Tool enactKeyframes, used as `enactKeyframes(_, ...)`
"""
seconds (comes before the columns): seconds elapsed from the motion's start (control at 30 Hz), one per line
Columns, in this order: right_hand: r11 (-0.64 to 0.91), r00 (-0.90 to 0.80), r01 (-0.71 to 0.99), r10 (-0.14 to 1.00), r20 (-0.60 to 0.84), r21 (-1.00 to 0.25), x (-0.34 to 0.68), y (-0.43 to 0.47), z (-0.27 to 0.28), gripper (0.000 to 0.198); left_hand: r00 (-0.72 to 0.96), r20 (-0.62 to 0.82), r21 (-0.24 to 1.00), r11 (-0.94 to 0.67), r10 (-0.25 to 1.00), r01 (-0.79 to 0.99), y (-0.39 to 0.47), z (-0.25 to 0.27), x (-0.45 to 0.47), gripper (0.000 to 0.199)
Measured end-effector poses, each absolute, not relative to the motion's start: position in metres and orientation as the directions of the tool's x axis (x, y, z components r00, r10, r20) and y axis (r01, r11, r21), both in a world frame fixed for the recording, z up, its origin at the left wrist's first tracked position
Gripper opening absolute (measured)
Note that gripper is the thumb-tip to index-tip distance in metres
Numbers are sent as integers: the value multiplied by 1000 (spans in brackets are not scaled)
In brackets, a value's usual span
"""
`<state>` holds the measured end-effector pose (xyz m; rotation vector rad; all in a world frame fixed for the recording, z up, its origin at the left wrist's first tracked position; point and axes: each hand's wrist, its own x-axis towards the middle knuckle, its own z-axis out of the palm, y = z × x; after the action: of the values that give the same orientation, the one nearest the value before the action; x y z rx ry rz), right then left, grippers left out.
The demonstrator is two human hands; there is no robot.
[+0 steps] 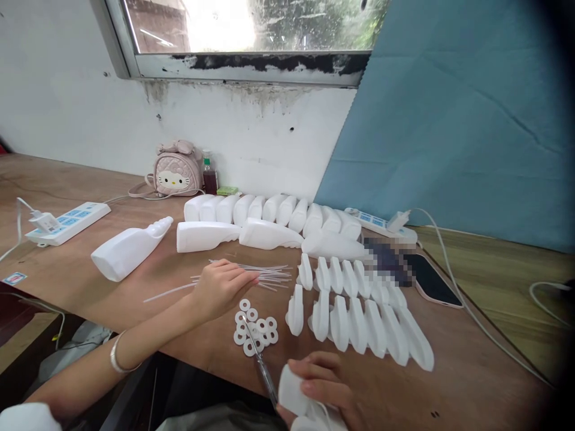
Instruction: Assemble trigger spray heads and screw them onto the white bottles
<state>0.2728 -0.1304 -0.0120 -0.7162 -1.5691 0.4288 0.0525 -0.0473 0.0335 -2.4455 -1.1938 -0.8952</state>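
Observation:
My left hand reaches over the thin white plastic tubes, its fingers pressed together and pointing right. Whether a tube is pinched in the fingertips is hidden. Low in the view, my right hand is closed around a white plastic sprayer head with a thin white strand across it. Beside that piece, a slender silver pointed tool slants up, its lower end hidden near the right hand. Its tip lies over a small heap of white ring washers.
White sprayer housings stand in two rows at right. White bottles lie behind, with another bottle at left. Power strips, a phone, a pink bag and a dark-liquid bottle sit around the table.

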Motion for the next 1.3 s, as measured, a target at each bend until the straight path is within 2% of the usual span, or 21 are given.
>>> enactKeyframes(0.17,715,-169,128,699,695,-688,261,-124,-21,35,487,441,-1,-542,754,841,6,11,77,29)
enactKeyframes(0.27,596,-111,80,802,587,-799,263,-124,-21,34,492,431,12,-550,756,835,14,14,76,42)
enactKeyframes(0.33,504,-51,62,864,502,-862,262,-125,-19,34,489,417,126,-582,766,804,0,23,71,40)
enactKeyframes(0.4,448,-32,51,894,447,-892,259,-128,-18,33,489,353,413,-602,798,684,-26,33,67,36)
enactKeyframes(0.47,416,-53,18,908,415,-909,256,-132,-19,34,551,238,649,-553,800,523,-58,39,64,38)
enactKeyframes(0.57,375,-110,-85,917,383,-923,249,-139,-26,40,606,143,849,-411,782,331,-98,37,69,55)
enactKeyframes(0.63,308,-176,-165,926,335,-937,243,-144,-33,43,648,169,922,-351,743,163,-115,29,77,62)
enactKeyframes(0.73,182,-293,-203,926,237,-962,239,-146,-38,47,640,260,952,-301,723,-47,-126,15,91,70)
enactKeyframes(0.8,163,-337,-141,919,203,-976,242,-142,-35,47,558,273,961,-252,784,-116,-127,8,96,62)
enactKeyframes(0.87,236,-363,-15,904,226,-972,249,-135,-27,43,448,252,967,-205,858,-152,-124,6,93,48)
enactKeyframes(0.93,340,-371,168,891,260,-925,257,-130,-19,37,285,251,968,-237,925,-82,-118,7,83,36)
enactKeyframes(1.03,383,-371,482,904,213,-788,265,-126,-16,43,20,338,897,-329,941,294,-104,13,63,19)
enactKeyframes(1.1,392,-390,634,906,162,-667,266,-128,-21,47,-42,393,801,-320,919,506,-95,16,52,15)
enactKeyframes(1.2,451,-443,715,884,153,-535,263,-131,-31,35,-54,437,697,-300,898,652,-89,16,45,14)
enactKeyframes(1.3,508,-498,652,847,187,-563,263,-131,-33,21,-41,452,637,-290,891,714,-88,15,44,13)
